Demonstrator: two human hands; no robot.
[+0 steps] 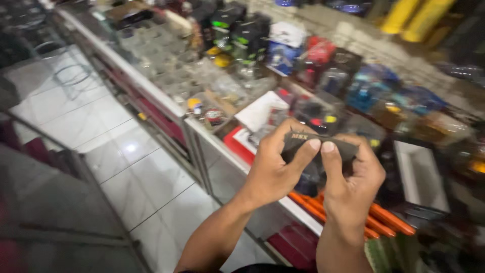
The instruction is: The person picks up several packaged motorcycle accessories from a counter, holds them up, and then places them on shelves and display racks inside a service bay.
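In the head view, both hands meet a little right of the middle of the frame, closed around one small dark flat package (316, 145) that carries a patch of yellow lettering near its upper left corner. The left hand (275, 169) grips the package's left end, its fingers curled behind and over the top and its thumb pressed on the front face. The right hand (353, 174) grips the right end the same way, thumb up on the front, so the two thumb tips sit just beside each other on the package. The package is held in the air, above the front edge of a glass counter (212, 139).

The counter runs from about ten o'clock down to five o'clock across the picture. Under its glass, at twelve to one o'clock from the hands, lie many blurred packaged goods in green, blue, red and black; what they are I cannot tell. A white flat box (257, 108) lies at eleven o'clock from the hands, with a red flat box (237, 144) just below it at nine o'clock. Orange rods (389, 220) lie at five o'clock, beneath the right wrist. A white open tray (419, 177) sits at three o'clock. A pale tiled floor (131, 172) fills the left side.
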